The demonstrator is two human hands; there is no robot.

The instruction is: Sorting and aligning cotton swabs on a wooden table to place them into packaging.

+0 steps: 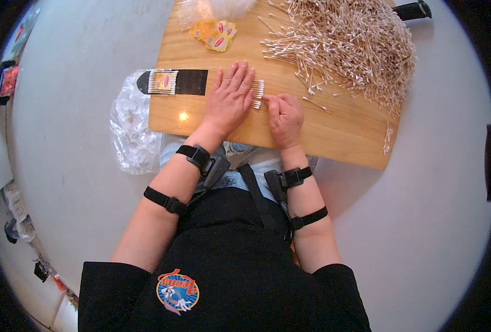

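Observation:
My left hand [231, 99] lies flat on the wooden board, fingers stretched out and close together, over a row of cotton swabs [258, 94]. Only the swabs' right ends show beyond its edge; the rest are hidden under it. Just right of that row, my right hand [286, 117] is curled, with one fingertip at the swab tips. Whether anything is inside its fingers is hidden. Left of my left hand, a neat row of swabs with a yellow card [164, 82] on it rests on a black strip [193, 82].
A big heap of loose cotton swabs [356, 44] covers the board's far right. Yellow cards [219, 37] and clear plastic bags [215, 10] lie at its far left. A crumpled clear bag [132, 124] hangs by the left edge of the wooden board [334, 135]. Stray swabs [388, 137] lie near the right edge.

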